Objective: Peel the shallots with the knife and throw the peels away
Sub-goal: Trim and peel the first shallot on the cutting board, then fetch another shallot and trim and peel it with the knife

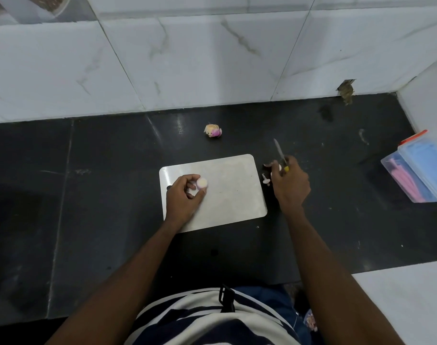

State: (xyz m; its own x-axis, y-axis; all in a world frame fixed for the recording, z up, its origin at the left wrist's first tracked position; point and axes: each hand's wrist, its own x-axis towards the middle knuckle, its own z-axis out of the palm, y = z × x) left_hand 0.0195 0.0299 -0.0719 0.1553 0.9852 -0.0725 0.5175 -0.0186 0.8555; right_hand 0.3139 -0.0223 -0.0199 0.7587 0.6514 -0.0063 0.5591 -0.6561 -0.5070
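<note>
My left hand point(183, 194) pinches a pale peeled shallot point(202, 183) over the left part of the white cutting board point(233, 192). To the right of the board, my right hand point(290, 184) grips a small knife point(280, 151) with a yellow handle, its blade pointing away from me. Scraps of peel point(267, 180) lie on the black counter beside that hand's fingers; a pale scrap sits at its fingertips. Behind the board, a second shallot point(213, 130) with purple skin and loose papery peel rests on the counter.
The black counter point(100, 195) ends at a white marble-tiled wall point(187, 58) behind. A clear plastic box point(421, 168) with pink and blue contents stands at the right edge. A white surface point(406, 290) borders the counter at the near right.
</note>
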